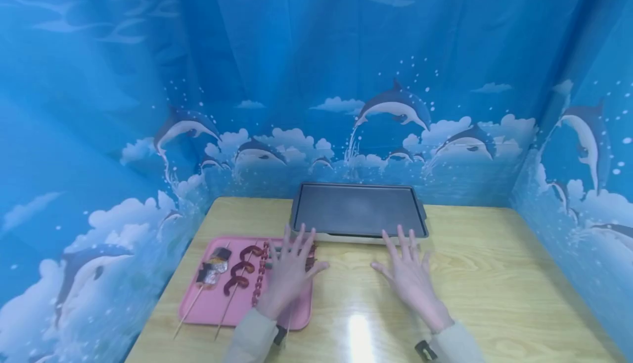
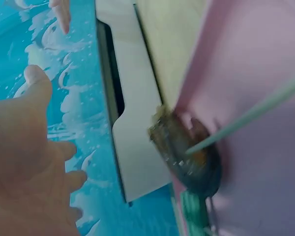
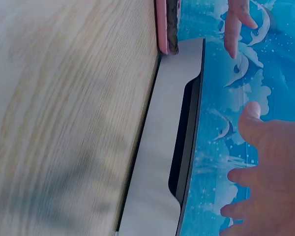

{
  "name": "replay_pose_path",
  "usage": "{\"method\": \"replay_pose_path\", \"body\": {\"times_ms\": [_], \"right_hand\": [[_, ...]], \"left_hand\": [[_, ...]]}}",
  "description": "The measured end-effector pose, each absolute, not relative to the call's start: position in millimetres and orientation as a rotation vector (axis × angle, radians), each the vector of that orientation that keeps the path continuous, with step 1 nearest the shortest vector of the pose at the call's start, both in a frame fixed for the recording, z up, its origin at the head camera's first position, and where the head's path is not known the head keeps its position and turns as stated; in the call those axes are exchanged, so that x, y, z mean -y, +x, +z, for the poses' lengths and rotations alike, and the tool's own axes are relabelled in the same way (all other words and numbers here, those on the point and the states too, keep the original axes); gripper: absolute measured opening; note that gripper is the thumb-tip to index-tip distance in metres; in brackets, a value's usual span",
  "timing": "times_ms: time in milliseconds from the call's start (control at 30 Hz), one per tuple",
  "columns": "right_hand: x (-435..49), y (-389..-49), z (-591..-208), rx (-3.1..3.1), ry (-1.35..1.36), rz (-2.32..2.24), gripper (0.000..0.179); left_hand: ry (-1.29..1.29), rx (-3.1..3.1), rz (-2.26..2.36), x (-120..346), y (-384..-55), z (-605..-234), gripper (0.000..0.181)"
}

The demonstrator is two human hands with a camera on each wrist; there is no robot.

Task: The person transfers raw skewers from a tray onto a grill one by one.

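Observation:
My left hand [image 1: 288, 275] hovers over the right part of a pink tray [image 1: 203, 311], its fingers spread and holding nothing. Skewered food lies in the tray: dark and silvery chunks [image 1: 214, 268], a reddish-brown curly piece [image 1: 241, 269] and a row of small red pieces [image 1: 259, 281]. Another skewer is partly hidden under that hand; its dark glossy piece [image 2: 189, 155] shows in the left wrist view. Fingers apart and empty, my right hand [image 1: 409, 278] is above the wooden table, near the front right of a black flat griddle [image 1: 358, 209].
The griddle's pale front side [image 3: 152, 147] faces me, with a dark recess in it. Pale wooden table [image 1: 494, 275] extends to the right. Blue dolphin-print curtains [image 1: 316, 77] hang behind and at both sides. Some skewer sticks [image 1: 188, 313] poke over the tray's near edge.

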State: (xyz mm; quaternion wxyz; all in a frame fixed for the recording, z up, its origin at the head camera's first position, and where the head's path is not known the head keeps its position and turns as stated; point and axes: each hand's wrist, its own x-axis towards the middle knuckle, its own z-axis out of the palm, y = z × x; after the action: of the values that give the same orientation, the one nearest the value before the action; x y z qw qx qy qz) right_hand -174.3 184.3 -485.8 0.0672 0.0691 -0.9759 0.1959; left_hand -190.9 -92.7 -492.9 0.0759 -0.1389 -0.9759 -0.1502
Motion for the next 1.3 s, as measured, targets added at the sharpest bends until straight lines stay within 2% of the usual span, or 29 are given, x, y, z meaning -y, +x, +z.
{"method": "replay_pose_path", "body": {"times_ms": [167, 467, 900, 1300], "right_hand": [[-169.5, -175.9, -485.4, 2.865, 0.286, 0.629, 0.076], [-130.5, -173.9, -492.9, 2.805, 0.477, 0.672, 0.072], [-84.8, -171.6, -514.0, 2.973, 0.609, 0.670, 0.077], [-62.5, -168.6, -528.0, 3.071, 0.703, 0.596, 0.080]], "left_hand": [[-0.439, 2.899, -0.545, 108.3, -194.3, -477.9, 0.082], [-0.396, 2.735, -0.640, 172.2, -197.8, -461.2, 0.052], [-0.295, 2.717, -0.688, 280.7, -172.4, -474.9, 0.048], [-0.220, 2.920, -0.659, 328.5, -152.3, -503.4, 0.044]]}}
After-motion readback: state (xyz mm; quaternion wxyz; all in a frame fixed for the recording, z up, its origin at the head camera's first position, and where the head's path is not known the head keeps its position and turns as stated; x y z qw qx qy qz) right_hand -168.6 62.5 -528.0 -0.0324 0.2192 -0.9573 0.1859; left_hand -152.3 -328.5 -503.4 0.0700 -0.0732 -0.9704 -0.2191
